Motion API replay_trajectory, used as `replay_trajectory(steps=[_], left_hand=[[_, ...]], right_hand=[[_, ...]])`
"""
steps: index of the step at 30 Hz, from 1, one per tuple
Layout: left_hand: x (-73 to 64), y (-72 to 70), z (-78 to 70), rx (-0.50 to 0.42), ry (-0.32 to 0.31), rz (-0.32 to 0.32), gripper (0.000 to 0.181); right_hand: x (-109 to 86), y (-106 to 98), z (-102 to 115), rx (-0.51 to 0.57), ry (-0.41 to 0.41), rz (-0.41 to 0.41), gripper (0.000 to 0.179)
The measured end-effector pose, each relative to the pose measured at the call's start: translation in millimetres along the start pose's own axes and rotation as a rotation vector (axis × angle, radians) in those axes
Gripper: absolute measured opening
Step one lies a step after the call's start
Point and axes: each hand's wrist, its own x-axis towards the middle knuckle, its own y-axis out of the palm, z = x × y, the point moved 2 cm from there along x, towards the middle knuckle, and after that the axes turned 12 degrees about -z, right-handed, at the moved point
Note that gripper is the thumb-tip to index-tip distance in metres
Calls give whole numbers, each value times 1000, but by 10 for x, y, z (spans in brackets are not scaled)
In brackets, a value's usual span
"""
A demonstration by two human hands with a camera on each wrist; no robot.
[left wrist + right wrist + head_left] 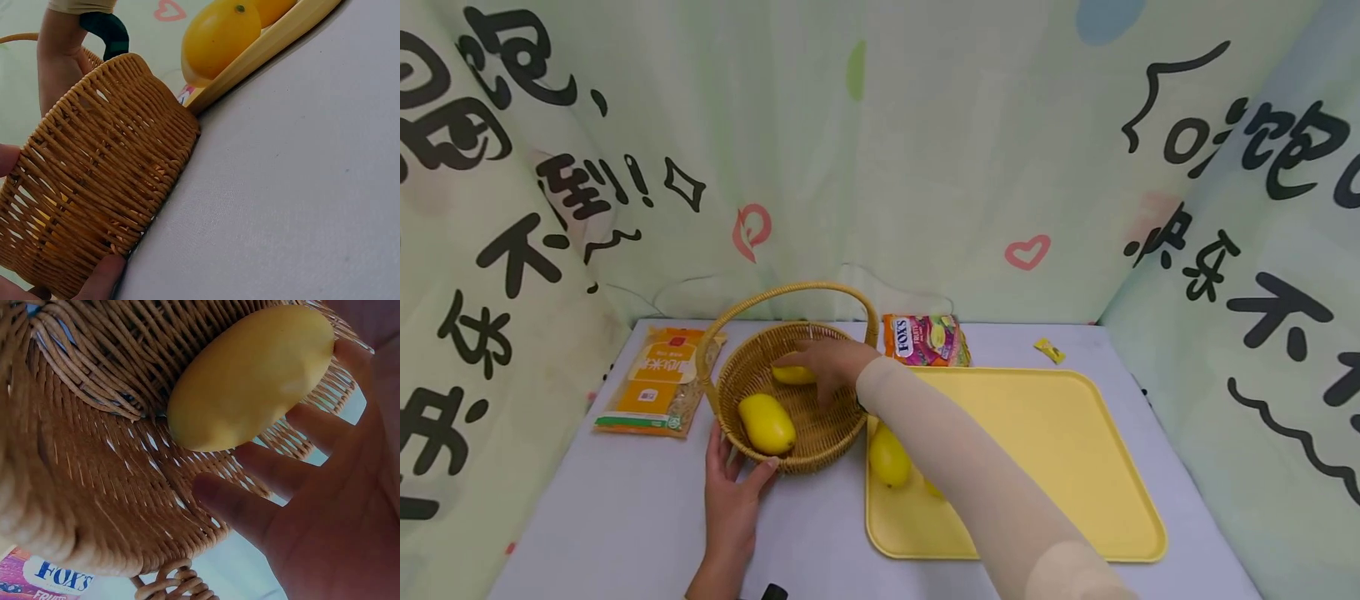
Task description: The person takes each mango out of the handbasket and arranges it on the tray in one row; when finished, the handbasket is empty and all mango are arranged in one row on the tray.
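Note:
A round wicker basket [827, 437] with a tall handle stands left of the yellow tray [1037, 546]. Inside it lie two yellow mangoes, one mango [767, 423] near the front and another mango [250, 378] towards the back. My right hand [838, 367] reaches over the rim, its outstretched fingers touching the rear mango; the thumb is hard to make out in the right wrist view. My left hand [733, 492] holds the basket's front left side, thumb and fingers spread against the wall. On the tray, another mango [889, 458] lies near the left edge, and a further one is mostly hidden under the right sleeve.
An orange-printed food bag [655, 379] lies left of the basket. Behind the tray are a FOX'S candy bag [925, 340] and a small yellow wrapped candy [1049, 350]. Printed curtains [925, 167] enclose the white table [625, 517] at the back and sides.

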Motion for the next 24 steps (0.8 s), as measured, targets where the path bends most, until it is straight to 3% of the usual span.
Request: replay_trajectory(steps=[7, 16, 24], left_hand=[[8, 8, 17, -10, 9, -7, 115], [14, 17, 22, -19, 6, 3, 115], [23, 0, 26, -18, 12, -1, 115]], right_hand=[[33, 8, 24, -55, -12, -5, 101], [45, 16, 62, -89, -25, -3, 84], [82, 88, 82, -108, -115, 34, 71]])
